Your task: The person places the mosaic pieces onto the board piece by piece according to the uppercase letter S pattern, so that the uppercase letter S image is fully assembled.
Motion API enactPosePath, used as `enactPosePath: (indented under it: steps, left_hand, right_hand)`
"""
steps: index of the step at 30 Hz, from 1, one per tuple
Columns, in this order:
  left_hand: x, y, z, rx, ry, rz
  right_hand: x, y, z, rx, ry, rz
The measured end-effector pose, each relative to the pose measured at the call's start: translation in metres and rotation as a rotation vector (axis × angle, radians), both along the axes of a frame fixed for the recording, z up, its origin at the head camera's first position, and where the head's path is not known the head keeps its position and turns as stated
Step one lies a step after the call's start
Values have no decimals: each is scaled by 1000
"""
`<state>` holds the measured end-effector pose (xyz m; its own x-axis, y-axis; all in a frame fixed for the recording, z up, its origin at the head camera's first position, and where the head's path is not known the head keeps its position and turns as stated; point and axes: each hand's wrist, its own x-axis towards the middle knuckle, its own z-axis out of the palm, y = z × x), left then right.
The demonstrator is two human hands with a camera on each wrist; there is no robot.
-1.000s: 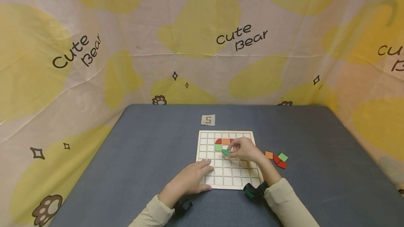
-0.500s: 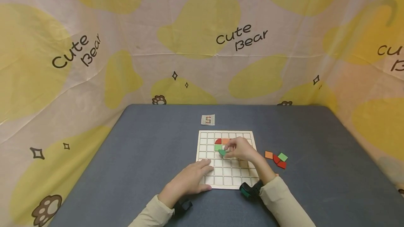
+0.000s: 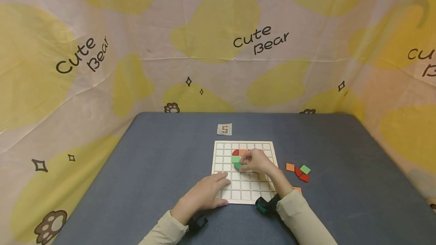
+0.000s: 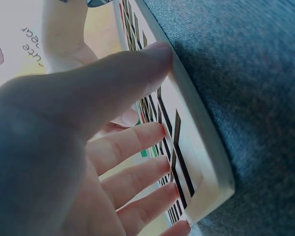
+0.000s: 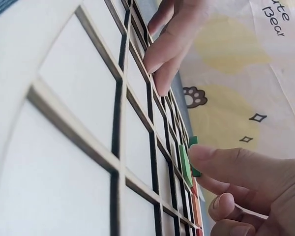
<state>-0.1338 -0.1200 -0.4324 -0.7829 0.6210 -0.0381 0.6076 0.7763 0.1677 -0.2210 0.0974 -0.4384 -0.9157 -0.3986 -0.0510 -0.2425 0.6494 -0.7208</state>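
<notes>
My right hand (image 3: 257,162) pinches a dark green quarter-round tile (image 3: 237,166) between thumb and fingers, low over the white grid board (image 3: 245,198). The tile lies just in front of a light green square tile (image 3: 235,159) on the board. Behind that sit a red quarter-round tile (image 3: 235,152) and an orange square tile (image 3: 243,152); the right hand hides the cells beside them. My left hand (image 3: 205,191) rests on the board's near left part with its fingers spread. In the left wrist view, its thumb (image 4: 152,61) lies along the board's edge.
Right of the board lie loose tiles: an orange square (image 3: 290,167), a light green square (image 3: 305,169) and red pieces (image 3: 304,178). Another orange tile (image 3: 298,190) shows beside the right sleeve. A small card with an S pattern (image 3: 225,129) lies behind the board.
My right hand has moved left with the dark green tile, bringing it in front of the light green square. An orange tile has come into view beside the right forearm. The left hand stays still.
</notes>
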Motion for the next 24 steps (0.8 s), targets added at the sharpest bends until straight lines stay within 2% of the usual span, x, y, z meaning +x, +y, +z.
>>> enactPosePath:
  steps: [24]
  left_hand:
    - [0,1,0,-3,-12,15]
  right_hand:
    - [2,-14,-4,54,5,-95]
